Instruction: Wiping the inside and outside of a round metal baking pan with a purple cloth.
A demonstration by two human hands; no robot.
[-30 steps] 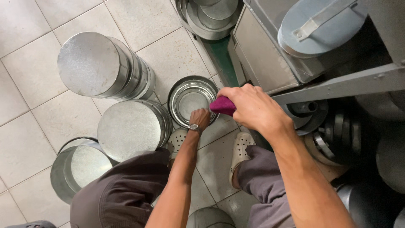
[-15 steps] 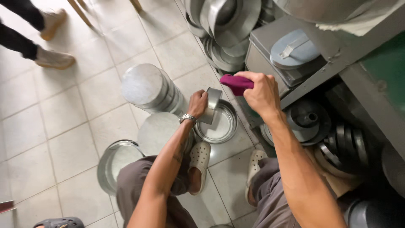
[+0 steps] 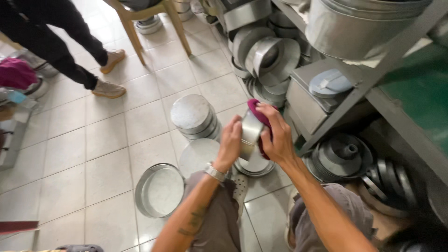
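Hands meet at the middle of the frame: the left hand (image 3: 229, 143) grips a small round metal tin (image 3: 250, 133) from its left side, and the right hand (image 3: 276, 136) presses a magenta cloth (image 3: 257, 112) against the tin's right side. Below them, stacked tins (image 3: 196, 115) and an open pan (image 3: 158, 190) sit on the tiled floor (image 3: 102, 140). Another person's legs (image 3: 70, 51) stand at upper left.

A round shiny metal pan (image 3: 251, 133) sat between the left hand (image 3: 230, 143) and right hand (image 3: 276, 135), above flat round metal lids (image 3: 254, 166) stacked on the pale tiled floor (image 3: 93, 149).
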